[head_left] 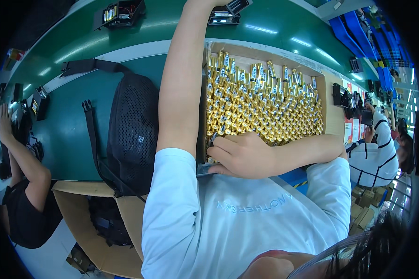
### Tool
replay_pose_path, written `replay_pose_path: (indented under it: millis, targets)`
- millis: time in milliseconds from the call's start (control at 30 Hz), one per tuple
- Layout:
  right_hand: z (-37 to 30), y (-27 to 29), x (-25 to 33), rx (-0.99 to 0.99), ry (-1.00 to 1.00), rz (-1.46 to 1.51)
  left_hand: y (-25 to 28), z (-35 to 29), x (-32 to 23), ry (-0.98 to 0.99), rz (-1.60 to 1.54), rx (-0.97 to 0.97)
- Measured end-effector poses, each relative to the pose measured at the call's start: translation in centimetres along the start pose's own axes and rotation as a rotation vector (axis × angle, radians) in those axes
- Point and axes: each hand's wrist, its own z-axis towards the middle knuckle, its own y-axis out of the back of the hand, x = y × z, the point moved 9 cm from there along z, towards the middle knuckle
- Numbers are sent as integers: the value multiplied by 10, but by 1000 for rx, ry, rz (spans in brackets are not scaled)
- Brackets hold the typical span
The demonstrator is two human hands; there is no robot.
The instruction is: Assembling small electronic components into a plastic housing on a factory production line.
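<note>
My right hand (pixel 242 155) reaches across my body to the near left corner of a cardboard box (pixel 328 104). Its fingers are curled round batteries, and a gold battery end (pixel 211 160) shows between fingers and thumb. Gold cylindrical batteries (pixel 265 111) fill the box, standing close together in front and leaning unevenly at the back. My left arm stretches far ahead; my left hand (pixel 208 2) is at a black battery case (pixel 224 17) with a raised lid. The picture's upper edge cuts off most of that hand, so its grip is hidden.
A black mesh bag with straps (pixel 134 123) lies left of my arm. Another open black case (pixel 121 14) holding batteries stands farther back on the green surface (pixel 70 135). A carton (pixel 86 223) of dark items is at lower left. Other people (pixel 25 186) work on both sides.
</note>
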Motion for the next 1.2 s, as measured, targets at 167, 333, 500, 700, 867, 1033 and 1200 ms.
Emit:
replay_pose_path:
  millis: [167, 333, 500, 700, 867, 1033, 1200]
  targets:
    - [-1, 3, 3, -55, 54, -114, -7, -1, 7, 51, -65, 19]
    - [1, 19, 4, -176, 157, -155, -18, 2, 17, 159, -321, 103]
    - [13, 44, -31, -164, 67, 87, -35, 3, 16, 248, -568, 202]
    - [52, 124, -188, -363, -652, 198, -47, -10, 30, 342, -816, 318]
    - [59, 172, -280, -472, -773, -3, -59, -2, 23, 339, -924, 395]
    - [74, 178, -307, -349, -825, -50, -58, -10, 19, 365, -942, 317]
    - [76, 178, -313, -268, -852, -52, -57, -20, 16, 418, -976, 271]
